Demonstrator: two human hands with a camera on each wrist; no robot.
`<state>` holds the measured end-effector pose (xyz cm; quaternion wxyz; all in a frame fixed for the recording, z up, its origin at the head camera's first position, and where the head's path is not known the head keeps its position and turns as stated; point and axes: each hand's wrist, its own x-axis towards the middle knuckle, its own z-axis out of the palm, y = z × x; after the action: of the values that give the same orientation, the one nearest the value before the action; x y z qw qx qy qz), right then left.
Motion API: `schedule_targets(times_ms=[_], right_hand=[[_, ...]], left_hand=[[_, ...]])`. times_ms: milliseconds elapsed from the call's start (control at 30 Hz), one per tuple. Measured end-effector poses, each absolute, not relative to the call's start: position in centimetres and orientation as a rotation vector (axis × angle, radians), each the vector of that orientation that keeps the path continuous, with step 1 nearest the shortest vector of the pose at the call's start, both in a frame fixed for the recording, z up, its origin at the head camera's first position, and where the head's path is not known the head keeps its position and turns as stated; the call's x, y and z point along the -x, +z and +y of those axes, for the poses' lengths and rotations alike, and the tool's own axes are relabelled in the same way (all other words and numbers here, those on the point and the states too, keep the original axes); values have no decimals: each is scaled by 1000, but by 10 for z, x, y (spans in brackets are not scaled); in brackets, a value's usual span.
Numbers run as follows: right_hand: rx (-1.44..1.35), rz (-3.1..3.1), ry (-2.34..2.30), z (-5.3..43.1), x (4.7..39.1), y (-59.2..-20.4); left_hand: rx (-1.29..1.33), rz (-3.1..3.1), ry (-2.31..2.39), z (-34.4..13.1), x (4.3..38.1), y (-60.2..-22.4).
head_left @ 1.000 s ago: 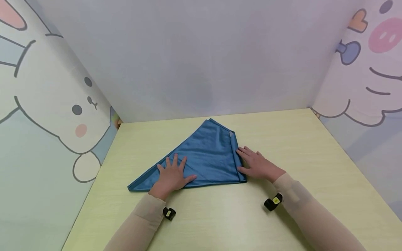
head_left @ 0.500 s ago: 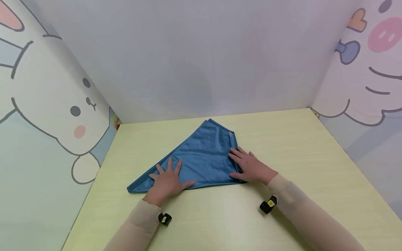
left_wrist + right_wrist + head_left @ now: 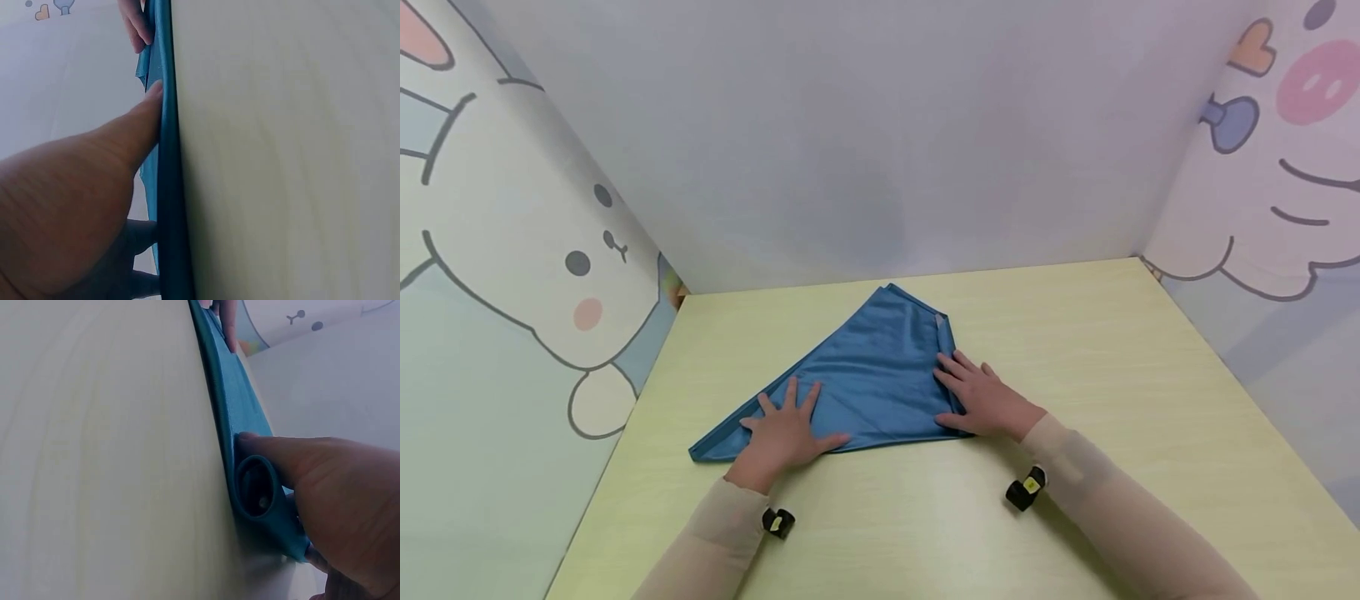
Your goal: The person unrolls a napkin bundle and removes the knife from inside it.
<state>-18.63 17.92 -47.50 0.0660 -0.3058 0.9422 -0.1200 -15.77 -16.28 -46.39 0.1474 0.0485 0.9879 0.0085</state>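
Observation:
A blue satin-like cloth (image 3: pixel 872 367) lies folded on the table in a pointed, four-sided shape. Its right edge is turned into a small roll (image 3: pixel 256 487), whose hollow end shows in the right wrist view. My left hand (image 3: pixel 781 435) rests flat on the cloth's lower left part, fingers spread and thumb along the front edge. Over the roll lies my right hand (image 3: pixel 985 400), its fingers extended onto the cloth and its thumb near the front corner. The left wrist view has the left thumb (image 3: pixel 147 115) pressing beside the cloth's front fold.
The pale wood-grain table (image 3: pixel 1112 358) meets a plain light wall (image 3: pixel 880 150) at the back. Side panels with cartoon animals, a white one (image 3: pixel 520 217) at left and a pink-nosed one at right, flank it. Each wrist wears a small black device (image 3: pixel 1026 489).
My right hand has shifted left, from beside the cloth's right edge onto the roll. The left hand has slid left and slightly toward me, and the cloth has moved a little left.

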Motion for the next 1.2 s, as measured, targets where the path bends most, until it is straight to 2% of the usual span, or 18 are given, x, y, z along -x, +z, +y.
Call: schedule_targets(times_ms=[1200], right_hand=[[838,2888,-363,183,189,-478]], left_hand=[[-135,2825,-12,-163,162,-458]])
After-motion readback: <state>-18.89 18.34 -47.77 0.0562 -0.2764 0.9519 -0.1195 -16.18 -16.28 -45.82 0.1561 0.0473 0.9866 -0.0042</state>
